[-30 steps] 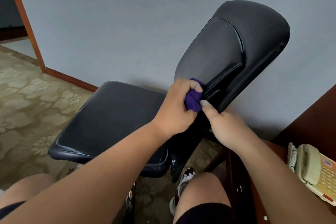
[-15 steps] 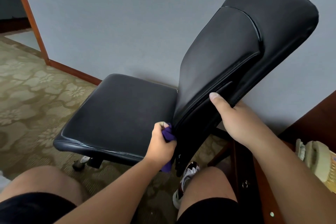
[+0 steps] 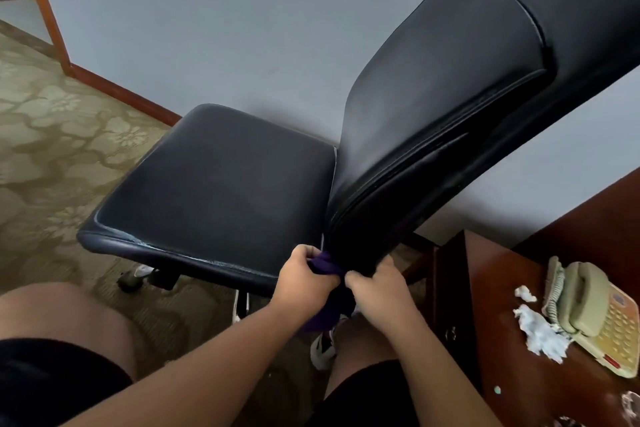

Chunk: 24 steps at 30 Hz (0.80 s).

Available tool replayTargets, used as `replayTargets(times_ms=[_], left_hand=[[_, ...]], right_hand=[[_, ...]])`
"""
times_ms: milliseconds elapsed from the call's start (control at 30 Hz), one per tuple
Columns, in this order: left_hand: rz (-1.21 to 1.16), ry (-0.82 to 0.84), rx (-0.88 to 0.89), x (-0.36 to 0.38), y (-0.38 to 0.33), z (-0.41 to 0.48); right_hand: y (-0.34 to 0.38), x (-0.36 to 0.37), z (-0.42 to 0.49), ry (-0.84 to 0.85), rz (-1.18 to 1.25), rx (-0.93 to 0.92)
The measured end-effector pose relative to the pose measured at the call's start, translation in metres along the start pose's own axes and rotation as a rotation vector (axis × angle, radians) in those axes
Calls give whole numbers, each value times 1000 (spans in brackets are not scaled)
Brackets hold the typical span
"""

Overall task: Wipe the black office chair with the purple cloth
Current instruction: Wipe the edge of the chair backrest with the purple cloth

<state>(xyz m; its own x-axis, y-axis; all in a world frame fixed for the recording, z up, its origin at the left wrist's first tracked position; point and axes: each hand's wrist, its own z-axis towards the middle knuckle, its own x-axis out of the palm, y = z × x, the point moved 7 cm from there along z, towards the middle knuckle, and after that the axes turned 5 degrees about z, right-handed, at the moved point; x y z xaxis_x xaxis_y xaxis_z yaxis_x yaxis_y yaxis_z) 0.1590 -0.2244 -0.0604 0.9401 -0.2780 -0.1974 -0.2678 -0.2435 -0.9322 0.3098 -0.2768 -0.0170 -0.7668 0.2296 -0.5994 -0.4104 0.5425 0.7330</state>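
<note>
At the near corner of the black office chair (image 3: 221, 191), where seat meets backrest, our left hand (image 3: 303, 276) curls its fingers round the purple cloth (image 3: 332, 305). Our right hand (image 3: 379, 289), fingers curled, seems to pinch it too. We judge it soft, light and limp, best gripped as a wad.

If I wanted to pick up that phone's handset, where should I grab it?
Probably the middle bar of the handset, from above: it lies face down on the telephone, ends seated in the cradle, with crumpled tissue crowding close beside it.
</note>
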Motion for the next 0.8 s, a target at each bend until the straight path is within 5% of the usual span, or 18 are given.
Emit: replayTargets(times_ms=[400, 633, 800], left_hand=[[-273, 17, 246, 14, -30, -34], [-144, 12, 433, 3, -87, -45], [-61, -102, 611, -5, -140, -57]], right_hand=[[-20, 10, 4, -17, 78, -160], [-21, 10, 1, -47, 191, -249], [-16, 14, 3, -14, -29, -325]])
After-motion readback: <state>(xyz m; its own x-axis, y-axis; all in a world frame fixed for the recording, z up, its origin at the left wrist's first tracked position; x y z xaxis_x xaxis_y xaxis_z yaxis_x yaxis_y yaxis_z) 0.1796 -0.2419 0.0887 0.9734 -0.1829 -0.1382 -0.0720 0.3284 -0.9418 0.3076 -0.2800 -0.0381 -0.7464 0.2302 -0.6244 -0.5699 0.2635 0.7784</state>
